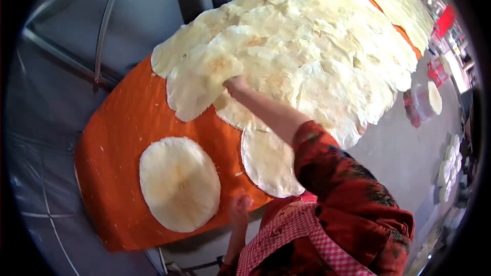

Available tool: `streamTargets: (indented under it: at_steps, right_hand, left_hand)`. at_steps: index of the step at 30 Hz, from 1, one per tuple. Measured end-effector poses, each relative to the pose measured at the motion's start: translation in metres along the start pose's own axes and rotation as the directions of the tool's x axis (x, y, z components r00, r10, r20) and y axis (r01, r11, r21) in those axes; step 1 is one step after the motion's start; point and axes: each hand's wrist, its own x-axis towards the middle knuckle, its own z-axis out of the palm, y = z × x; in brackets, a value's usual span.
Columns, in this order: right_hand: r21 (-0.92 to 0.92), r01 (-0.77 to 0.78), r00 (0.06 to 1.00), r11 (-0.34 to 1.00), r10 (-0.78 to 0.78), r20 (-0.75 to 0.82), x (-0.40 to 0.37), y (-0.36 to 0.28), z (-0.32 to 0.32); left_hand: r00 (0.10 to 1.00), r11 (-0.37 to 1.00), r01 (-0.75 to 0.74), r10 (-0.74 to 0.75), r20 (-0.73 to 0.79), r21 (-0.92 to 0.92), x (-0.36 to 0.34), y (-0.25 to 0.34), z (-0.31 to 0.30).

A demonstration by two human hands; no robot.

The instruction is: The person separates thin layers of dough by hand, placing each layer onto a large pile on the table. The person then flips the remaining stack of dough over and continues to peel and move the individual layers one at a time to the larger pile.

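Holds L hand (240, 206) by near edge of orange table (120, 163), w/ fingers curled; can't tell if pinching anything. Has lone flatbread (180, 184) flat on table just L of those fingers, plus half-overlapped round (270, 161) up & to R of same. Reaches R hand (235, 86) out to loose sheet (197, 84), w/ fingers bent in at its R side; can't tell if pinching or only touching. Has that sheet mostly L of R-hand fingers, partly over bare orange, partly on big overlapping bread pile (312, 46) spreading beyond & R. Past pile, far R of fingers: clear-and-red pack (422, 103) on grey floor (394, 148).
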Motion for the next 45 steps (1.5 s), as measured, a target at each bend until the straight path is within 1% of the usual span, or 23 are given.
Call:
streamTargets:
  at_steps: [2, 5, 7, 10, 13, 14, 16, 21, 22, 24, 26, 28, 30, 31, 33, 35, 37, 39, 40, 41, 42, 43, 45]
  right_hand:
    - [0.216, -0.239, 0.941, 0.947, 0.171, 0.292, -0.029, -0.036, -0.046]
    - [0.105, -0.129, 0.956, 0.986, 0.096, 0.276, -0.104, -0.05, -0.146]
    - [-0.047, -0.128, 0.988, 0.991, 0.131, 0.084, -0.147, -0.052, -0.183]
    - [-0.199, -0.101, 0.959, 0.975, 0.149, 0.24, -0.13, -0.05, -0.209]
    - [-0.418, 0.185, 0.92, 0.889, -0.007, 0.392, -0.107, -0.097, -0.151]
    - [-0.182, 0.273, 0.824, 0.945, -0.132, 0.551, -0.097, -0.109, -0.131]
    - [-0.292, 0.441, 0.806, 0.849, -0.233, 0.544, -0.13, -0.183, -0.056]
    - [-0.309, 0.813, 0.46, 0.493, -0.22, 0.86, -0.257, -0.273, 0.052]
    - [-0.328, 0.855, 0.432, 0.401, -0.2, 0.879, -0.286, -0.268, 0.066]
    - [0.014, 0.998, 0.014, 0.068, -0.4, 0.916, -0.299, -0.209, 0.098]
    - [0.0, 0.998, 0.022, 0.059, -0.371, 0.928, -0.328, -0.144, 0.116]
    - [-0.094, 0.993, 0.091, -0.07, -0.043, 0.995, -0.352, -0.078, 0.129]
    - [0.102, 0.995, -0.097, 0.002, -0.281, 0.955, -0.347, 0.029, 0.13]
    - [0.081, 0.994, -0.06, 0.078, -0.24, 0.969, -0.349, 0.04, 0.124]
    - [0.022, 0.976, 0.009, 0.217, -0.141, 0.99, -0.338, 0.048, 0.102]
    - [-0.007, 0.972, 0.138, 0.235, -0.543, 0.828, -0.294, 0.062, 0.076]
    - [-0.306, 0.889, 0.458, 0.341, -0.671, 0.582, -0.254, 0.054, 0.056]
    - [-0.503, 0.712, 0.702, 0.49, -0.522, 0.484, -0.208, 0.076, 0.043]
    - [-0.448, 0.442, 0.848, 0.778, -0.198, 0.492, -0.184, 0.088, 0.042]
    - [-0.367, 0.101, 0.847, 0.925, 0.114, 0.52, -0.177, 0.076, 0.04]
    - [-0.301, -0.275, 0.713, 0.913, 0.404, 0.573, -0.176, 0.064, 0.042]
    - [-0.19, -0.363, 0.729, 0.912, 0.404, 0.553, -0.17, 0.071, 0.05]
    - [-0.235, -0.127, 0.672, 0.964, 0.258, 0.694, -0.155, 0.066, 0.066]
  left_hand:
    - [0.994, 0.974, -0.023, -0.001, -0.108, -0.223, 0.02, 0.022, 0.009]
    - [0.99, 0.962, -0.073, 0.039, -0.132, -0.264, 0.036, 0.043, 0.014]
    - [0.994, 0.953, -0.09, 0.069, -0.082, -0.289, 0.038, 0.044, 0.015]
    - [0.997, 0.955, -0.061, 0.073, 0.028, -0.29, 0.043, 0.032, 0.011]
    - [0.994, 0.959, -0.103, 0.109, 0.005, -0.263, 0.064, 0.033, 0.011]
    - [0.989, 0.962, -0.149, 0.14, -0.056, -0.227, 0.073, 0.038, 0.007]
    - [0.999, 0.914, 0.035, -0.044, -0.013, -0.405, 0.073, 0.088, -0.009]
    - [0.984, 0.752, -0.164, 0.075, -0.164, -0.638, 0.059, 0.115, -0.085]
    - [0.978, 0.703, -0.19, 0.077, -0.192, -0.686, 0.05, 0.115, -0.102]
    - [0.964, 0.597, -0.247, 0.074, -0.254, -0.763, 0.024, 0.108, -0.138]
    - [0.96, 0.502, -0.265, 0.059, -0.273, -0.823, 0.003, 0.092, -0.169]
    - [0.956, 0.442, -0.27, 0.016, -0.294, -0.855, -0.017, 0.065, -0.196]
    - [0.951, 0.423, -0.256, -0.051, -0.305, -0.869, -0.029, 0.03, -0.214]
    - [0.904, 0.436, -0.244, -0.22, -0.366, -0.866, -0.033, 0.029, -0.211]
    - [0.869, 0.569, -0.229, -0.246, -0.429, -0.79, -0.032, -0.015, -0.216]
    - [0.846, 0.647, -0.221, -0.244, -0.474, -0.729, -0.031, -0.026, -0.21]
    - [0.831, 0.687, -0.241, -0.218, -0.511, -0.685, -0.033, -0.005, -0.199]
    - [0.779, 0.723, -0.172, -0.316, -0.542, -0.669, -0.024, 0.0, -0.197]
    - [0.744, 0.743, -0.144, -0.354, -0.566, -0.653, -0.018, 0.005, -0.2]
    - [0.718, 0.78, -0.125, -0.356, -0.598, -0.614, -0.011, 0.007, -0.201]
    - [0.687, 0.813, -0.102, -0.359, -0.632, -0.573, -0.005, 0.005, -0.2]
    - [0.654, 0.844, -0.077, -0.359, -0.666, -0.53, 0.001, 0.004, -0.204]
    - [0.677, 0.858, -0.11, -0.305, -0.669, -0.502, 0.011, 0.001, -0.226]
